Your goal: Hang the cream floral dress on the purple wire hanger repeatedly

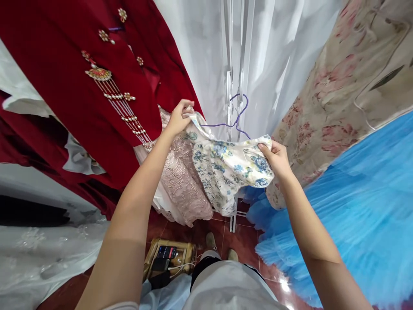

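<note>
A white dress with blue flowers hangs in front of me on a purple wire hanger. At its upper left edge, my left hand is closed on the pale fabric, beside the red garment. My right hand pinches the dress's upper right corner, thumb on top. Between my hands the neckline is spread apart, and the hanger's arms run down into it. The hanger's hook is up by a white metal rack post.
Dark red garments with beaded trim and a pink textured dress hang at left. A beige floral garment and blue tulle crowd the right. White curtains hang behind. A wooden stool stands low on the tiled floor.
</note>
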Demonstrator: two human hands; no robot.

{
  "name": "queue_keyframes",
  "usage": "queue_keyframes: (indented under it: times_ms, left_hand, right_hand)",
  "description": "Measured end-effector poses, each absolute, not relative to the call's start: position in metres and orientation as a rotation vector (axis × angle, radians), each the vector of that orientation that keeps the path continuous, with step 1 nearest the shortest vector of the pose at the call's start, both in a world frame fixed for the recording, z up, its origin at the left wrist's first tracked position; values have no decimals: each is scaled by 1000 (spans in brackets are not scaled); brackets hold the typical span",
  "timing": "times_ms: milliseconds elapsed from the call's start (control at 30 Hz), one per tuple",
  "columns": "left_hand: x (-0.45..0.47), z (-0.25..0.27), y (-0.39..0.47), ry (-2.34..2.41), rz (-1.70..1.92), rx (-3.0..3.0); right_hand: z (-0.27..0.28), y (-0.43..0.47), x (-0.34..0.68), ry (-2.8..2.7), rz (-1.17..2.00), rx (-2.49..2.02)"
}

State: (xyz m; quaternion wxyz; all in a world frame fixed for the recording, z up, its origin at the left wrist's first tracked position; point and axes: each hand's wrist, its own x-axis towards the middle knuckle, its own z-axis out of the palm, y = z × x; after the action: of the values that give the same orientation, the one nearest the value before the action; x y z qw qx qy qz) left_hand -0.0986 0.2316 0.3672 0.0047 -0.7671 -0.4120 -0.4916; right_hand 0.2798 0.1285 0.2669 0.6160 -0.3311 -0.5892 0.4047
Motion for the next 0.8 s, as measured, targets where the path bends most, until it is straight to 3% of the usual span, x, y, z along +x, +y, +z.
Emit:
queue_keyframes:
  times_ms: [133, 300, 433, 667, 800]
  left_hand:
    - [-76, 361, 216, -1224, -1550, -2469]
    - [-90, 304, 207, -1574, -1508, -2389]
    - [-93, 279, 211, -1598, -1411, -2343]
    - [-63, 319, 202, -1366, -1443, -2407]
    - [-30, 337, 183, -1198, -1260, -2477]
  right_hand:
    - [247, 121, 300, -1385, 878, -811]
    - [202, 86, 307, -1367, 922, -836]
    - [190, 60, 293, -1451, 770, -864]
    - [237, 57, 314, -1226, 533, -998]
    - [257, 26, 347, -1073, 394, -899]
